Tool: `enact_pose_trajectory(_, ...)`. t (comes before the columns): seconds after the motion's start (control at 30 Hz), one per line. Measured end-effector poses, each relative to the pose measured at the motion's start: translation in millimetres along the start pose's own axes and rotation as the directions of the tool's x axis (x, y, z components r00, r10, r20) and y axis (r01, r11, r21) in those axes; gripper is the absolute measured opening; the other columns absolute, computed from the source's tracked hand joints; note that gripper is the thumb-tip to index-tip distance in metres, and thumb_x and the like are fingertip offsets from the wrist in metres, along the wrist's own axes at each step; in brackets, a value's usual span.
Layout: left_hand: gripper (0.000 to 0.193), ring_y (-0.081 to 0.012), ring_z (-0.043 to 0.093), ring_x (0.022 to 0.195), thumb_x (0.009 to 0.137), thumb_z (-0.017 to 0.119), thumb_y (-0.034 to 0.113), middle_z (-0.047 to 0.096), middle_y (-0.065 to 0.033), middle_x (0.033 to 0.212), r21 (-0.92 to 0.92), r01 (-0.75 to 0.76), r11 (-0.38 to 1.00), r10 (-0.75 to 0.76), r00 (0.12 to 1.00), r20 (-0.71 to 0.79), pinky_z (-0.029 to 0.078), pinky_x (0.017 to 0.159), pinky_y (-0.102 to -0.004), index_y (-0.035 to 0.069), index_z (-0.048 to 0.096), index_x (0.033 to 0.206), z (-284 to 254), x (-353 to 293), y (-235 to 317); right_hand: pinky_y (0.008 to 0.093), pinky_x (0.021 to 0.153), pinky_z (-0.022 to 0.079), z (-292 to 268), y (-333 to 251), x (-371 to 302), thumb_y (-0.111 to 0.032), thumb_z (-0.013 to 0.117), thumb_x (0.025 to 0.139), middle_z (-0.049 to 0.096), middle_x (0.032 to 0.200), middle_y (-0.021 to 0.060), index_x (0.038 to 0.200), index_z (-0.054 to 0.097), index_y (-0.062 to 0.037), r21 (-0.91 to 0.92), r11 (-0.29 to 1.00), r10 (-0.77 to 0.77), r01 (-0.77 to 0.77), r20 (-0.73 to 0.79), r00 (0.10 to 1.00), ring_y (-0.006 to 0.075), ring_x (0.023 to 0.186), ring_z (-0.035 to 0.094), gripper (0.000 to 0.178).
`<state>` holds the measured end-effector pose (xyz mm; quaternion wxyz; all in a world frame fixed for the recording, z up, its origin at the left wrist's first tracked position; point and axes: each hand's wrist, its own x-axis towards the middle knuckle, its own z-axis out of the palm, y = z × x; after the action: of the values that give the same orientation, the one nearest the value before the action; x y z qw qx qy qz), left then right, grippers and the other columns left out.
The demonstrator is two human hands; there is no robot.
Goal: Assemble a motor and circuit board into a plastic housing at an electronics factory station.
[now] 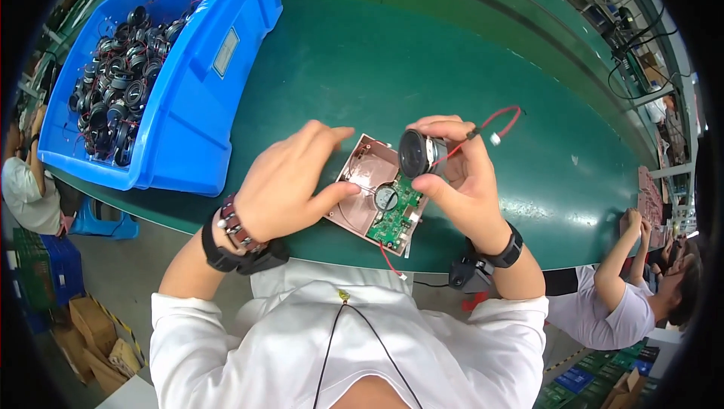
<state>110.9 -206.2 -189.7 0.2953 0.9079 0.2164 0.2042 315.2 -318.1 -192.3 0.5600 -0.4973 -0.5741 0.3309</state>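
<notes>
A round black speaker (pixel 414 154) with a red wire and a small white plug is gripped between the thumb and fingers of my right hand (pixel 464 171). It is held above the right part of a pink plastic housing (pixel 354 217) on the table. Inside that housing lie a green circuit board (pixel 394 220) and a round silver part (pixel 385 197). A short red lead with a white plug hangs over its near edge. My left hand (pixel 290 179) rests at the housing's left side, fingers spread, thumb over the rim, holding nothing.
A large blue bin (pixel 226 100) full of wired black speakers (pixel 124 92) stands on the green table (pixel 339 55) at the left. Pink housings (pixel 650 202) are at the far right, by a co-worker (pixel 622 300). Another person (pixel 30 190) is at the far left.
</notes>
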Motion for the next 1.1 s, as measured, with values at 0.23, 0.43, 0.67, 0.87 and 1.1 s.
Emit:
enact_pose_trajectory(0.23,0.027,-0.0269,0.055,0.080,0.075,0.068,0.021,0.054,-0.0107,0.096,0.183,-0.127,0.975,0.084,0.971,0.225,0.045,0.063,-0.0354,0.008,0.059,0.097,11.3,4.6,-2.6,0.0303,0.089,0.045,5.3,3.4,-13.3,-0.007,0.069,0.081,0.046,0.119,0.0085,0.120,0.046,-0.0007,0.335,0.935,0.151,-0.113,-0.090,0.984,0.0162,0.107,0.050,0.046)
enact_pose_trajectory(0.43,0.026,-0.0230,0.051,0.080,0.072,0.069,0.020,0.050,-0.0066,0.086,0.259,-0.153,0.954,0.159,0.987,-0.003,0.042,0.061,-0.0346,0.009,0.060,0.094,20.4,-7.2,9.5,0.0287,0.086,0.046,2.7,7.6,-15.4,-0.006,0.068,0.081,0.049,0.115,0.0082,0.122,0.042,0.0002,0.280,0.933,0.270,-0.228,-0.121,0.955,0.0151,0.103,0.051,0.049)
enact_pose_trajectory(0.67,0.024,-0.0253,0.051,0.076,0.069,0.069,0.015,0.049,-0.0074,0.079,0.318,-0.113,0.941,0.185,0.961,-0.207,0.040,0.061,-0.0358,0.006,0.059,0.089,24.5,13.2,17.8,0.0276,0.079,0.049,16.1,-11.7,-5.4,0.002,0.064,0.080,0.048,0.115,0.0087,0.123,0.041,0.0013,0.391,0.876,0.347,-0.283,-0.103,0.932,0.0146,0.098,0.054,0.048)
enact_pose_trajectory(0.87,0.022,-0.0237,0.051,0.068,0.068,0.067,0.010,0.049,-0.0047,0.074,0.358,-0.197,0.913,0.256,0.958,-0.126,0.040,0.061,-0.0357,0.006,0.056,0.087,26.2,14.4,5.7,0.0246,0.076,0.051,22.0,-8.2,-12.4,0.004,0.060,0.083,0.047,0.117,0.0115,0.122,0.038,0.0012,0.145,0.974,0.198,-0.173,-0.180,0.963,0.0155,0.098,0.056,0.045)
enact_pose_trajectory(1.1,0.016,-0.0185,0.053,0.070,0.069,0.064,0.009,0.052,-0.0009,0.076,0.004,-0.401,0.916,0.400,0.915,0.050,0.041,0.063,-0.0331,0.009,0.058,0.084,14.8,-15.2,22.1,0.0237,0.068,0.049,18.4,-6.9,-10.6,0.001,0.063,0.081,0.054,0.105,0.0080,0.119,0.042,0.0004,-0.132,0.972,0.166,-0.195,-0.204,0.965,0.0125,0.091,0.058,0.044)
